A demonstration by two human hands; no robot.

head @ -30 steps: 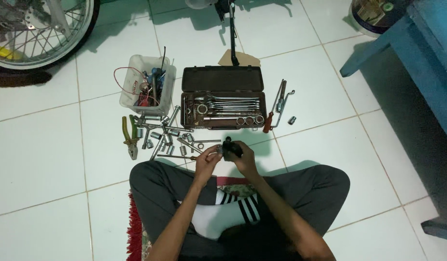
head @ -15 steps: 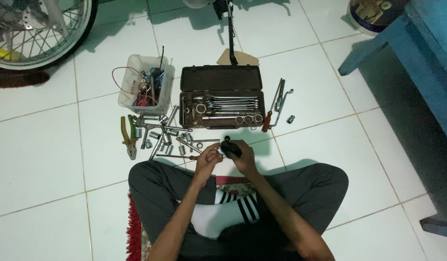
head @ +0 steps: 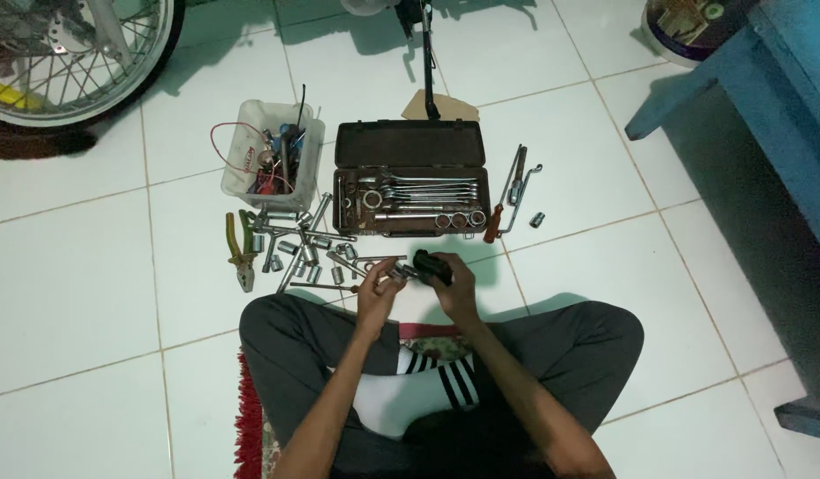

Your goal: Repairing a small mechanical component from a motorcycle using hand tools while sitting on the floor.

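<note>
I sit cross-legged on a white tiled floor. My right hand grips a black tool handle held out over the floor in front of my knees. My left hand pinches a small metal socket piece right against the handle's end. Just beyond my hands lies an open dark tool case filled with wrenches and sockets. Several loose sockets and extension bars are scattered on the tiles left of my hands.
A clear plastic tub of wires and screwdrivers stands left of the case. Pliers lie at far left; a ratchet and a red-handled tool lie right of the case. A motorbike wheel, a kickstand and blue furniture surround me.
Both hands stay together in front of my knees with only small finger shifts around the handle and socket. Nothing on the floor has moved.
</note>
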